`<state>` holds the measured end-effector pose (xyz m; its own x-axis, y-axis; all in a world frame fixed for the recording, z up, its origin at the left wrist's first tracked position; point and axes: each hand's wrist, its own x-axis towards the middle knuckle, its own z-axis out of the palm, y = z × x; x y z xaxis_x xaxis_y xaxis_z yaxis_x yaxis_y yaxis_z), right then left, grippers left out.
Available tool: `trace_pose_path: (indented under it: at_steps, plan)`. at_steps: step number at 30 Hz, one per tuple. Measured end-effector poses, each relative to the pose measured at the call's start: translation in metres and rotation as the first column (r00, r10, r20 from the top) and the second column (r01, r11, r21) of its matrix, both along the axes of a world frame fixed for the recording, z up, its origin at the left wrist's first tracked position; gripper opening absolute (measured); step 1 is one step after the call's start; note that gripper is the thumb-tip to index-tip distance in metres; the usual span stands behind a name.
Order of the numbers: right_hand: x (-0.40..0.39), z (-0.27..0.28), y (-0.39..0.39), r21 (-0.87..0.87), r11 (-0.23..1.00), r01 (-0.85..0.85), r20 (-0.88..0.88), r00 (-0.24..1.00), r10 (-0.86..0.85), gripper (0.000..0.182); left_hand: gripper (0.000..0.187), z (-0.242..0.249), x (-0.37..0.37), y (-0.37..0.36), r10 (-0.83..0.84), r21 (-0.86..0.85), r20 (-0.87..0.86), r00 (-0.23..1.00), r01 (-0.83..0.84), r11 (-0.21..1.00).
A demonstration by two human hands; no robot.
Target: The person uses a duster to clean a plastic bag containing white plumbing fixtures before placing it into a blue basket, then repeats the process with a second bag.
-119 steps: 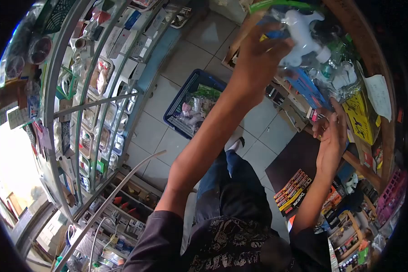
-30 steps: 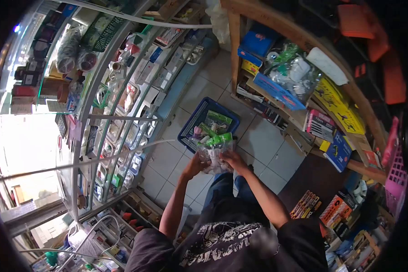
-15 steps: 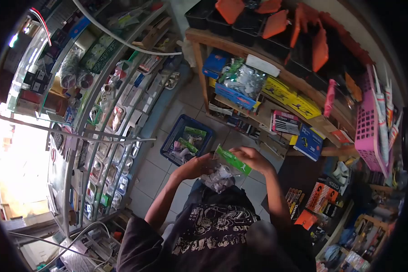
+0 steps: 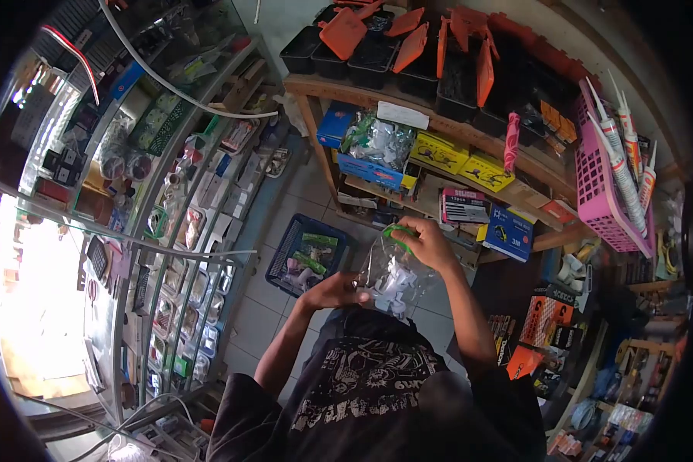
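Observation:
A clear plastic bag with a green header and small white pieces inside hangs in front of my lap. My right hand is closed on the green header at its top. Beside the bag's lower left side is my left hand, its fingers partly curled and the thumb pointing at the bag; whether it grips the plastic is unclear. Beyond my left hand, a blue basket on the floor holds more green-topped packets.
Glass shelves full of small goods line the left. A wooden shelf carries black bins with orange lids and several boxes. At the right are a pink basket of tubes and orange boxes.
The bag has turned, and now hangs upright with its white pieces in view. My right hand has risen with the header. My left hand has moved slightly lower.

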<state>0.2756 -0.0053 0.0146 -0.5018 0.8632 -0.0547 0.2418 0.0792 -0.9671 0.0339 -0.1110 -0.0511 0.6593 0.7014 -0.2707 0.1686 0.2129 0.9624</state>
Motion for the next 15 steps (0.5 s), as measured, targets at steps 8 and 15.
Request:
trace_pose_path:
  at_steps: [8, 15]
  plan:
    - [-0.003, -0.001, 0.006, -0.032, 0.999, 0.004, -0.036, 0.999, -0.006, 0.019, 0.075, -0.007, 0.006, -0.021, 0.317, -0.113, 0.332, 0.888, -0.296, 0.948]
    - [-0.008, -0.003, 0.004, -0.081, 0.993, 0.082, -0.209, 0.973, -0.098, 0.022, 0.046, -0.006, 0.028, -0.024, 0.700, -0.109, 0.054, 0.712, -0.693, 0.713]
